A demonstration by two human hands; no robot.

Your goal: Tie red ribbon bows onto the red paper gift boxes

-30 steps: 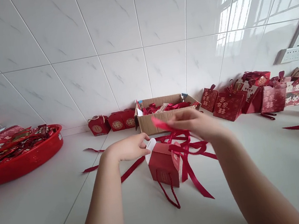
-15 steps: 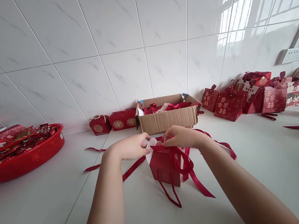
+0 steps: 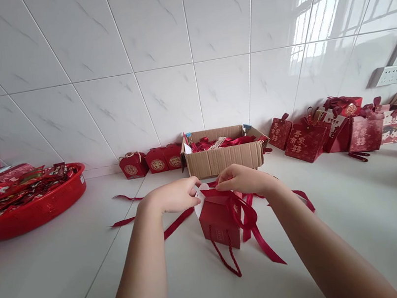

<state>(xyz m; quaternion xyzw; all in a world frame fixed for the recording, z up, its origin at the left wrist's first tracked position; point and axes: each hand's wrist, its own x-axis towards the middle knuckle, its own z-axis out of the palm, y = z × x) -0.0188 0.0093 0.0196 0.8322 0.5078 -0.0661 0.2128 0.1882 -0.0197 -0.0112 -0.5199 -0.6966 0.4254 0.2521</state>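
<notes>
A small red gift box (image 3: 217, 220) stands on the counter in front of me, its white-lined side flap (image 3: 199, 206) raised at the left. A twisted red cord handle (image 3: 235, 269) hangs down its front onto the counter. My left hand (image 3: 180, 195) pinches the flap at the box's upper left corner. At the top edge, my right hand (image 3: 241, 181) has thumb and fingers closed on the red ribbon (image 3: 217, 193) lying across the box. The ribbon loops at the box's right side, and a loose tail (image 3: 269, 248) trails onto the counter. My fingertips are partly hidden.
Behind the box is a cardboard carton (image 3: 224, 160) of red ribbons. Small red boxes (image 3: 134, 165) line the wall. A red basin (image 3: 67, 194) of wrapped sweets sits left; several gift bags (image 3: 305, 142) stand right. Loose ribbon (image 3: 179, 223) lies around the box.
The ribbon across the box top lies flatter and lower than before. My right hand has shifted very slightly; my left hand stays at the flap.
</notes>
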